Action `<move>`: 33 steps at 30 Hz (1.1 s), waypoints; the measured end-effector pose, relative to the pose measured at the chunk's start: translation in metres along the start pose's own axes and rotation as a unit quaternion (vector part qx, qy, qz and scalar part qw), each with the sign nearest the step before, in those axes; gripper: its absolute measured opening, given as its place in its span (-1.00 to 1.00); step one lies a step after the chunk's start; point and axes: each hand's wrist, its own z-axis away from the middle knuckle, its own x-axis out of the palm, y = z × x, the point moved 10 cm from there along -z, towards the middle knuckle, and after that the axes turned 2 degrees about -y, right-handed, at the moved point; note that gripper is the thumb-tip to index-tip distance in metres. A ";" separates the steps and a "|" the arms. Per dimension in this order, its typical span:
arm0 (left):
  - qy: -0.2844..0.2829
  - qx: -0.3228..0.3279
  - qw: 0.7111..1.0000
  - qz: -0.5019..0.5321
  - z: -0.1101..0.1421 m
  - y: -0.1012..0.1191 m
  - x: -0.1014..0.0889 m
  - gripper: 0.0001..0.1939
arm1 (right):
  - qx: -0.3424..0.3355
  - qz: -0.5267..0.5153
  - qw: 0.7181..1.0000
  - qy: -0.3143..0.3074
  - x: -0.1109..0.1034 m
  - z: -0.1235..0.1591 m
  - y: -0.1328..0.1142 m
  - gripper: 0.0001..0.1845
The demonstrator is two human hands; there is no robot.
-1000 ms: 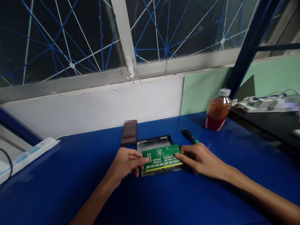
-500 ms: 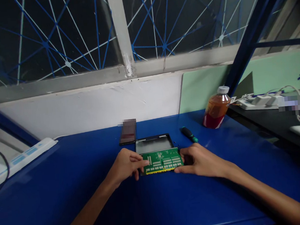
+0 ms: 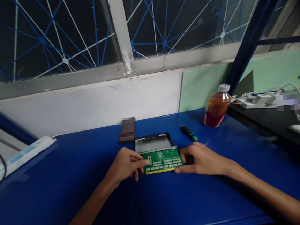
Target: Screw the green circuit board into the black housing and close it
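A green circuit board (image 3: 162,159) with a yellow strip along its near edge lies between my two hands. My left hand (image 3: 128,164) pinches its left end, thumb on top and the other fingers at the side and below. At the right end my right hand (image 3: 196,159) grips the edge, its thumb by the near corner and its fingertips partly hidden. Directly behind the board is a shallow dark metal case (image 3: 154,142) with a grey inside. Whether the board's underside touches a lower part of the case is hidden.
A black-and-green screwdriver (image 3: 189,133) lies behind my right hand, with tiny dark bits near it. A phone (image 3: 127,130) rests behind the case. The drink bottle (image 3: 217,106) stands at the back right. White power strips (image 3: 23,160) lie at the left, and on the right-hand surface.
The board's far edge has dropped slightly, so a grey strip of the case shows behind it. Both hands keep their hold. The view has shifted a little.
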 end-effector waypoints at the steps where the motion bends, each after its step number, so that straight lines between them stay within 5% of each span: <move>1: 0.001 0.000 1.000 -0.007 0.000 0.001 0.000 -0.69 | 0.000 -0.001 1.000 0.000 0.000 0.000 0.000 -0.50; 33: -0.036 0.012 0.999 0.000 0.002 0.001 0.006 -0.63 | -0.006 -0.036 0.999 -0.001 0.001 0.001 -0.001 -0.51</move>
